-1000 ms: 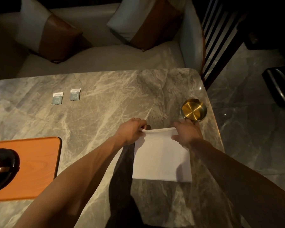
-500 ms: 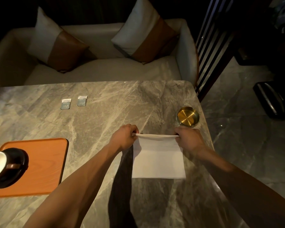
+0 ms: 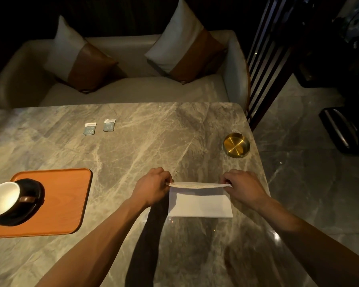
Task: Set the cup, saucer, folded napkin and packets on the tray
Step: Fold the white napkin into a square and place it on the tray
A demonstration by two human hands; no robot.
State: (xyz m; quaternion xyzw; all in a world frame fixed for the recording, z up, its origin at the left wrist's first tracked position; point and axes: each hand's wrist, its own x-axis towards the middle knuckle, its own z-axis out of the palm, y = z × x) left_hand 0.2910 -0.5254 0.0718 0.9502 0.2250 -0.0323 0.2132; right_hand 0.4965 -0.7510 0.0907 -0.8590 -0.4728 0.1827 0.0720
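A white napkin (image 3: pixel 200 206) lies on the marble table (image 3: pixel 133 154) near its right edge. My left hand (image 3: pixel 152 187) pinches its far left corner and my right hand (image 3: pixel 241 186) pinches its far right corner, with that far edge lifted and curled toward me over the sheet. An orange tray (image 3: pixel 66 195) sits at the left. On it stands a dark saucer (image 3: pixel 34 212) with a cup (image 3: pixel 3 198) that is white inside, dark handle pointing right. Two small packets (image 3: pixel 90 128) (image 3: pixel 109 125) lie side by side on the far part of the table.
A round brass dish (image 3: pixel 236 145) stands near the table's right edge, beyond my right hand. Behind the table is a pale sofa (image 3: pixel 133 90) with two cushions. A dark slatted screen (image 3: pixel 267 59) rises at the right, next to a polished stone floor.
Both hands have drawn the napkin's far edge toward me, so the visible sheet is shorter. The view has tilted up and now shows more of the tray and cup.
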